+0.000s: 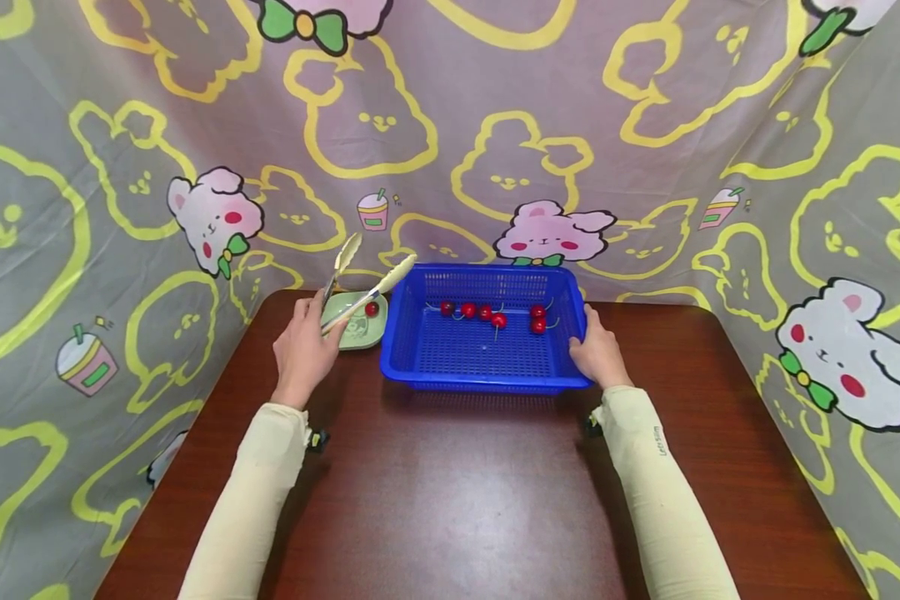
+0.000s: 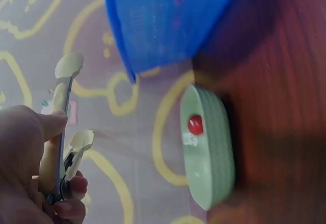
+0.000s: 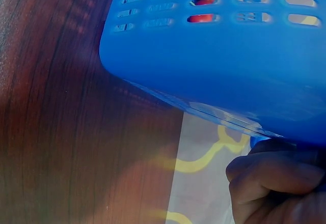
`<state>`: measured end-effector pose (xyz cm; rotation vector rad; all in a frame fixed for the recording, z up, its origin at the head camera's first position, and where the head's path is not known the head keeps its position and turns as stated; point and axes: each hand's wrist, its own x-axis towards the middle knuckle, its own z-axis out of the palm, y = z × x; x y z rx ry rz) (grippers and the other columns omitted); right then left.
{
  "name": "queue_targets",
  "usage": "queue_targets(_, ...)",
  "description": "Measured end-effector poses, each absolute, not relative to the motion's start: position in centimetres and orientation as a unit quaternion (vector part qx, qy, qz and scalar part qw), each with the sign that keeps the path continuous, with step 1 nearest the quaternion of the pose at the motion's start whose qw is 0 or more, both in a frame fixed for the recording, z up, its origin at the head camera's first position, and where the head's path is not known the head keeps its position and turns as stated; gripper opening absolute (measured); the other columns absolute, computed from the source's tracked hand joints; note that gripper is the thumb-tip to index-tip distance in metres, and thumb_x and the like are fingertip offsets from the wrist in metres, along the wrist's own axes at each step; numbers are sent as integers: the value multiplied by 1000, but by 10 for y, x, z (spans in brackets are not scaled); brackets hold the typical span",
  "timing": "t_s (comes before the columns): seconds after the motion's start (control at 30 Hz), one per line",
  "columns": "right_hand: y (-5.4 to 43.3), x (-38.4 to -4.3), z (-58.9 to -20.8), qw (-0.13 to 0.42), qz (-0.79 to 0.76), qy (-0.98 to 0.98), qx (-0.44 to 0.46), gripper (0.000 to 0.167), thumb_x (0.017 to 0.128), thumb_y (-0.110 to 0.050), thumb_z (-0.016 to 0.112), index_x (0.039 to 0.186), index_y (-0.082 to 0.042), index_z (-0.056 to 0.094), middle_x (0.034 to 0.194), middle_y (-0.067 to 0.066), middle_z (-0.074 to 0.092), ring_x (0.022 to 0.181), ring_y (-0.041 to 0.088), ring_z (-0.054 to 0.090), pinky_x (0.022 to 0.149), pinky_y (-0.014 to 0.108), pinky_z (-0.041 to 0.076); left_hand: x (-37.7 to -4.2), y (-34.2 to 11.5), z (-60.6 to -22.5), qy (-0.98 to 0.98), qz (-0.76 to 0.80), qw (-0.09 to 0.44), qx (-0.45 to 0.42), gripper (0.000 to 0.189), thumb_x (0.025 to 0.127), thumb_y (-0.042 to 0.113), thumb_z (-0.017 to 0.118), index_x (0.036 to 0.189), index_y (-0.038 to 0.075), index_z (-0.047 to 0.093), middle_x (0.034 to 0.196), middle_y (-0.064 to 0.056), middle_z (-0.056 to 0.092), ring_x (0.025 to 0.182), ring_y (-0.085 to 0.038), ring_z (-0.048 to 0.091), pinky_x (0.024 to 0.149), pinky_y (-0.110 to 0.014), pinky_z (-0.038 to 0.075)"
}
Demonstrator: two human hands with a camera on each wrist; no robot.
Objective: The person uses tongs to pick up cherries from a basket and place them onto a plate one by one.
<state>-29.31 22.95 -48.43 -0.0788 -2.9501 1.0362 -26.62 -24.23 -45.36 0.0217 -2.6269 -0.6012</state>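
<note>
My left hand [image 1: 305, 348] holds a pair of tongs [image 2: 62, 99], thumb on one arm and fingers round the other. The tongs' pale tips are spread apart with nothing between them, up beside the basket's left end. Below them a light green dish [image 2: 220, 147] holds one red cherry [image 2: 195, 124]. At the right end of a blue plastic basket [image 1: 487, 382], my right hand [image 1: 602, 348] grips the rim, its fingers curled in the right wrist view [image 3: 275, 183]. Inside the basket lie several cherries [image 1: 468, 310] with stems, most in a row toward the back, two at the right.
The basket and dish stand at the back of a brown wooden table [image 1: 450, 492]. A grey cloth [image 1: 435, 92] with yellow cartoon outlines hangs close behind them and along both sides. The table's front part stretches between the two sleeved forearms.
</note>
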Motion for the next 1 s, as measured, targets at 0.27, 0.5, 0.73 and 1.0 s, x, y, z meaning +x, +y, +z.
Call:
queue_targets(0.27,229,-292,-484,7,334,-942,-26,73,102,-14,50,163,0,14,148,42,44,131,59,50,111,65,39,-266,-210,-444,-954,-212,209,-44,68,97,40,70,154,11,48,136,-16,58,105,-41,68,74,-61,51)
queue_targets(0.5,229,-293,-484,12,334,-942,-28,73,101,-15,50,164,-1,14,148,41,45,131,58,51,111,65,40,-268,-184,-441,-961,-190,180,-93,68,95,41,73,152,11,51,134,-13,62,110,-37,68,75,-57,54)
queue_targets(0.73,229,-292,-485,7,334,-942,-26,72,102,-15,50,163,0,16,150,40,43,133,59,49,112,66,38,-271,-161,-444,-972,-140,143,-126,64,96,41,72,149,11,54,125,-12,63,94,-34,70,69,-51,55)
queue_targets(1.0,229,-292,-484,8,332,-943,-27,72,102,-15,49,163,0,15,151,40,41,134,59,47,113,66,37,-277,-137,-449,-975,-109,110,-157,59,96,42,72,145,11,59,122,-10,66,99,-32,71,71,-49,56)
